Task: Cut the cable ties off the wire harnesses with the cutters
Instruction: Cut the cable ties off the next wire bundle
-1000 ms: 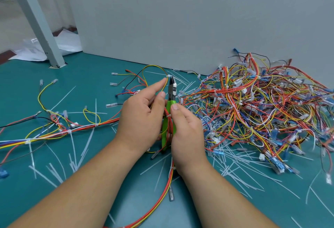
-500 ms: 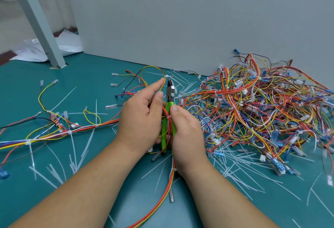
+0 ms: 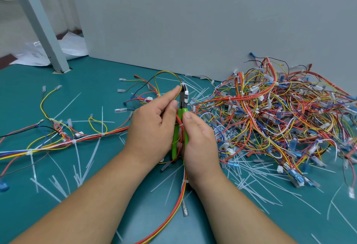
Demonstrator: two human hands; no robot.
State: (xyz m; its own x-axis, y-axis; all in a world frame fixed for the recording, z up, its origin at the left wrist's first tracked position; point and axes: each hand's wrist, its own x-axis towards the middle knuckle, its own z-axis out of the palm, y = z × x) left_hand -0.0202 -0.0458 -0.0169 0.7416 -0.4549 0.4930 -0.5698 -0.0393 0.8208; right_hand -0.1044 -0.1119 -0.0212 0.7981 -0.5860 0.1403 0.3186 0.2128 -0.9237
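My right hand (image 3: pixel 199 141) grips green-handled cutters (image 3: pixel 180 126), their dark jaws pointing up and away at a white cable tie (image 3: pixel 183 84). My left hand (image 3: pixel 152 127) pinches a red, orange and yellow wire harness (image 3: pixel 181 191) beside the jaws, with the forefinger stretched up to the tie. The harness runs down between both hands toward the near edge; a yellow loop of it arcs above the fingers. Another white tie (image 3: pixel 181 126) wraps the harness next to the handles.
A big tangled pile of harnesses (image 3: pixel 280 112) lies at the right against the grey wall. Another harness (image 3: pixel 63 141) stretches along the left of the green mat. Several cut white ties (image 3: pixel 251 182) litter the mat. A grey post (image 3: pixel 38 21) stands at back left.
The cutter jaws have edged up to the white tie at the top of the harness. Both hands stay almost where they were.
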